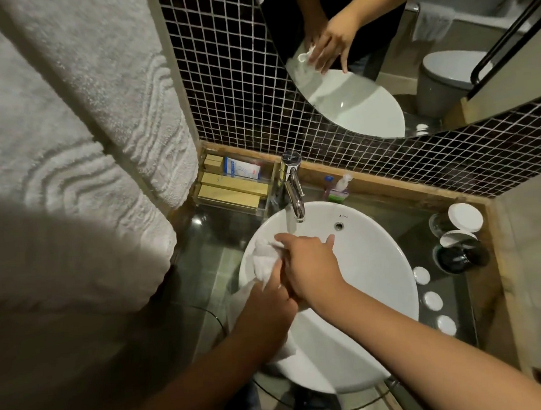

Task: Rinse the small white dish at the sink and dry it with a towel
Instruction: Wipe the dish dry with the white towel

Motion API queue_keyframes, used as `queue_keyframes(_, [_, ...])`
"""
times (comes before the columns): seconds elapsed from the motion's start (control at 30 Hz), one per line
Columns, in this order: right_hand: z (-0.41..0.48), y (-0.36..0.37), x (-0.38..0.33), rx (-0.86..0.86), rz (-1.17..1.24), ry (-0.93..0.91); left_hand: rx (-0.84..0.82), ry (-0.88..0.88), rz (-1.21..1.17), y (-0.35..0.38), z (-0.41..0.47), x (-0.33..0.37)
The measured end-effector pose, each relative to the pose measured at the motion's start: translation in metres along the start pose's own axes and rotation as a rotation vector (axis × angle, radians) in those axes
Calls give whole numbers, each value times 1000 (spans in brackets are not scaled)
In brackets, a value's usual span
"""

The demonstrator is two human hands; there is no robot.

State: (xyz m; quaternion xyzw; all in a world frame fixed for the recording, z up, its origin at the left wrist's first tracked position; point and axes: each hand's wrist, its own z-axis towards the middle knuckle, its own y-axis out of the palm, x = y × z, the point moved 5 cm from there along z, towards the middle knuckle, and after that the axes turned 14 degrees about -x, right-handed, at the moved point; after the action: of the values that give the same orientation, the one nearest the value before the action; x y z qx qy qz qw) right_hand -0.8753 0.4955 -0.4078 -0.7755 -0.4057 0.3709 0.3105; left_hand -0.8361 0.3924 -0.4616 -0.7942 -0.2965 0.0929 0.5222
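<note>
The small white dish cannot be made out; it is either hidden under the hands and cloth or not in view, which cannot be told. A crumpled white towel [264, 262] is bunched over the left part of the sink [378, 280], w/ more of it trailing down past the basin's near-left rim; the towel is gripped by the left hand [268, 300], fingers closed into the cloth. The right hand [307, 266] is laid over the left hand and the towel, palm down, fingers partly spread and pointing toward the faucet [293, 187]; whether anything is clasped beneath it cannot be told. Both hands are held above the basin, just in front of the spout; a thin stream of water appears to be seen below the spout, though this is faint. The sink is a white oval bowl set on a glass counter [208, 240]; a clear tray [233, 188] w/ small boxed toiletries is placed at the back left, beside the faucet; a small pack of tissues [338, 189] is set at the back right. Two dark glasses w/ white lids [458, 237] are stood on the right; three white round caps [433, 301] are lined up near them. A large white towel [68, 138] is hung at left; the hands are reflected in a mirror [380, 55] on the tiled wall.
</note>
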Motion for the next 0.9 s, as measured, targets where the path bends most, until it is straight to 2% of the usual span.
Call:
queue_keyframes(0.07, [-3,-1,-4,-15,-75,-19,34,-38,-26,-7,1,-5])
queue_keyframes(0.13, [-6,-5,-3,-3,-82,-14,144,-101,-107,-20,5,-15])
queue_keyframes(0.2, [-12,-9,5,26,8,15,186,-137,-186,-28,9,-29])
queue_keyframes(0.3, [-22,-9,17,89,210,35,224,-83,-211,-33,10,-38])
queue_keyframes(0.47, [-25,-7,6,163,402,-15,339,-25,-376,-32,5,-20])
queue_keyframes(0.57, [-21,-7,6,190,471,-13,322,37,-381,-26,2,-11])
queue_keyframes(0.67, [-21,-6,10,203,515,-21,249,57,-272,-20,-1,-4])
queue_keyframes(0.8, [-28,-2,15,202,530,-64,199,-100,-110,-23,-6,-17])
queue_keyframes(0.9, [-35,-1,19,205,458,-80,201,-162,-163,-27,-12,-28])
